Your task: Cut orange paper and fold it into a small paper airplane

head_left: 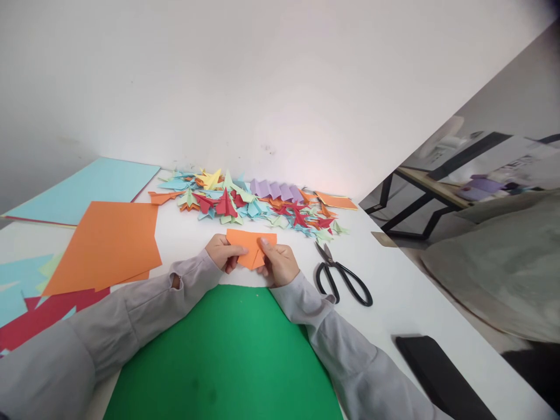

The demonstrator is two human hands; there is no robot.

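A small folded piece of orange paper [245, 238] is held up above the far edge of the green mat [223, 356]. My left hand [224, 252] pinches its left side, thumb on the front face. On the right side, my right hand [280, 262] grips it with the thumb pressed near a slanting crease. The lower edge of the paper comes to a blunt point between my hands. Some fingers of both hands are hidden behind it.
Folded paper shapes [226, 204] in several colours lie along the wall. Black-handled scissors [336, 265] rest to the right, a black flat object [437, 373] nearer. Orange sheets [114, 245], blue sheets [109, 181] and red scraps [26, 326] are at left. A person's clothed body [503, 262] shows at right.
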